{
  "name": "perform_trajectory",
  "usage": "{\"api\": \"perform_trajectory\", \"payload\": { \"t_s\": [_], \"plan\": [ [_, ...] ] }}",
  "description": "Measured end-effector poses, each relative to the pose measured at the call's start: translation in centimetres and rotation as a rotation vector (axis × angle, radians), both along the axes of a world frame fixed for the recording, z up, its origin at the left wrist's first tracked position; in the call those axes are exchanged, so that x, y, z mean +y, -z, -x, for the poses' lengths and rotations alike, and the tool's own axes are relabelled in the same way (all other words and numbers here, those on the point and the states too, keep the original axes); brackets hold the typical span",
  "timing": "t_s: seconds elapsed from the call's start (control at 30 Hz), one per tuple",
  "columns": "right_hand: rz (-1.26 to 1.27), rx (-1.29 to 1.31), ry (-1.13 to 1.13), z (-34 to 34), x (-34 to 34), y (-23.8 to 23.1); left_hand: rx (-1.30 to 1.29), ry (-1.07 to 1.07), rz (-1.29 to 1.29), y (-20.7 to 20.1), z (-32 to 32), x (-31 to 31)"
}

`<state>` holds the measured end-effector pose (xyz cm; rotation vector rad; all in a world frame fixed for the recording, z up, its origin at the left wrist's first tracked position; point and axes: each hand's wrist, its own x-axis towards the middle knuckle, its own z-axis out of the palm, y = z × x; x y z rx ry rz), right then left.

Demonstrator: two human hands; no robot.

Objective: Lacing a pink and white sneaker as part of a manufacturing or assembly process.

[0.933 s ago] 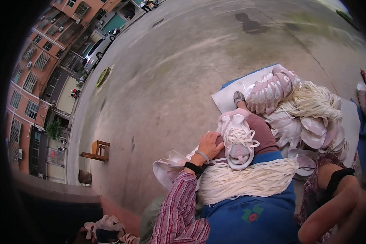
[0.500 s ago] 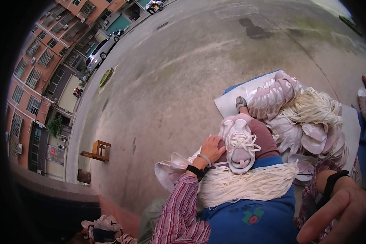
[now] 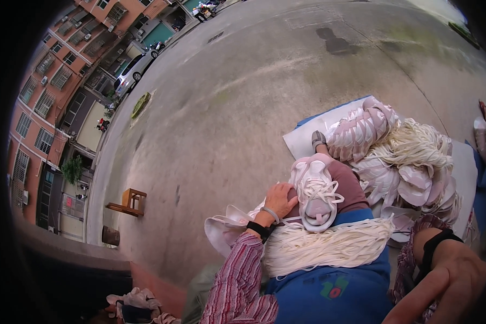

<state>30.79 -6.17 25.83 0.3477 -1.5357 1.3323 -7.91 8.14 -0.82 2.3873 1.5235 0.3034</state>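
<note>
left hand grip closed on the laced shoe upper; right hand grip open, empty.

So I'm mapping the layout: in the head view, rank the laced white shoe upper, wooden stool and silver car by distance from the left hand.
1. Laced white shoe upper: touching the left hand, on its right.
2. Wooden stool: left, on the pavement.
3. Silver car: far upper left, beside the buildings.

Two hands, one laced shoe upper, one wooden stool, one car
</note>
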Motion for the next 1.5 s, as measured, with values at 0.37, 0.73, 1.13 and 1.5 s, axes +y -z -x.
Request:
{"api": "perform_trajectory", "payload": {
  "t_s": [0.37,0.73,1.13,1.5],
  "plan": [
    [-0.096,-0.047,-0.053,-2.3,-2.1,-0.4,-0.026,-0.01,0.008,-0.1,0.3,-0.2],
    [-0.189,0.0,-0.114,1.3,1.4,-3.2,-0.044,0.012,-0.05,0.5,0.3,-0.3],
    [0.042,-0.282,0.401,4.8,3.1,-2.2,-0.146,0.014,0.058,-0.9,-0.9,0.7],
    [-0.01,-1.688,-0.429,0.7,-1.0,19.1,-0.858,0.002,0.135,-18.2,0.0,-4.6]
  ]
}}
